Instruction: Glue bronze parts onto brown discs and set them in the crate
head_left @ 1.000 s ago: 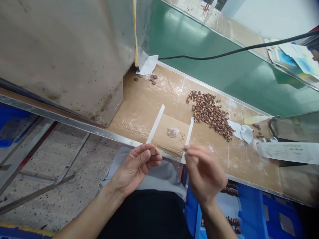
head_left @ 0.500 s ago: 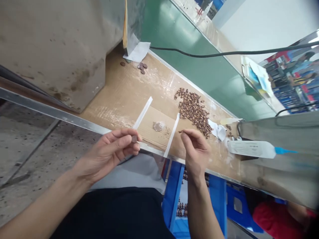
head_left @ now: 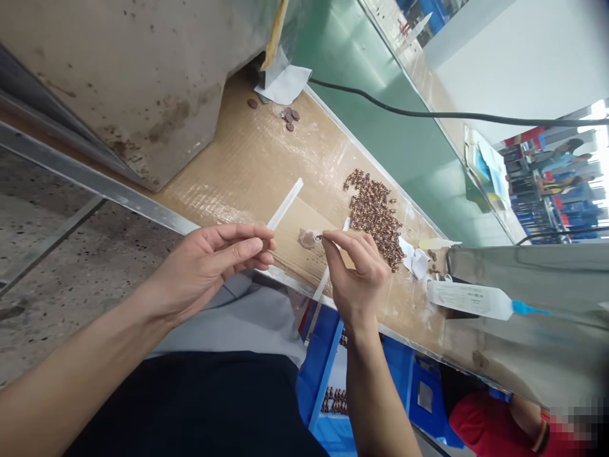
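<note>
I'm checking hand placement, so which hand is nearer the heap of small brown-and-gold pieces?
Right. The right hand is on the near side of the heap; the left hand is farther off, to its left.

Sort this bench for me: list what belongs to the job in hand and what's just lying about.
Likely in the job:
small brown disc in the left hand
tiny dark piece in the right hand
heap of small parts
clear round object

Likely just lying about:
black cable
crumpled white paper
blue-tipped bottle
</note>
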Demonstrator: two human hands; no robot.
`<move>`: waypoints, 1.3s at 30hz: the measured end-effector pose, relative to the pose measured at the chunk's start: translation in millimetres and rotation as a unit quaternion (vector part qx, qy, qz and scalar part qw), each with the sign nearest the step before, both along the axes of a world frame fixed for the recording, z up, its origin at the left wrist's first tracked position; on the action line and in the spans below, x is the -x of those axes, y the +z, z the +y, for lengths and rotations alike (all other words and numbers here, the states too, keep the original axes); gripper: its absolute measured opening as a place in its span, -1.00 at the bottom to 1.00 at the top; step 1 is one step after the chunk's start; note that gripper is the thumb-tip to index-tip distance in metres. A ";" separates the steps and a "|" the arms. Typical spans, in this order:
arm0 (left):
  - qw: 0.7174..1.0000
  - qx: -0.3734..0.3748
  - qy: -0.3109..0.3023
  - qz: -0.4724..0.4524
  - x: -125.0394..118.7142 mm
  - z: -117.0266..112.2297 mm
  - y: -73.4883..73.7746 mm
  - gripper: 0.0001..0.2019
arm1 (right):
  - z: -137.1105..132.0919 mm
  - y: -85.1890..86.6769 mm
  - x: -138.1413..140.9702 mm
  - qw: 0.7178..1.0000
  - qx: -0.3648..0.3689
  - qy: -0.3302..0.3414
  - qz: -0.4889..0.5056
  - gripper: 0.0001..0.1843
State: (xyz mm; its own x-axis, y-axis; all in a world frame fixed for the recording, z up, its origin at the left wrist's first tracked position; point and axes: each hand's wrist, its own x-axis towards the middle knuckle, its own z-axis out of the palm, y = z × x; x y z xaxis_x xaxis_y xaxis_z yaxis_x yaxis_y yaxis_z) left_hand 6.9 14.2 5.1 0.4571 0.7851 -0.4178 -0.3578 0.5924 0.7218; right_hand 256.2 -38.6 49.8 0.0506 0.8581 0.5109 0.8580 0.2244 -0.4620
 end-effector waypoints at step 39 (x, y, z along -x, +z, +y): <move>1.000 -0.011 -0.012 -0.002 0.9 -0.5 1.8 -0.72 | 0.4 4.7 -12.4 0.999 0.033 0.042 0.010 -0.79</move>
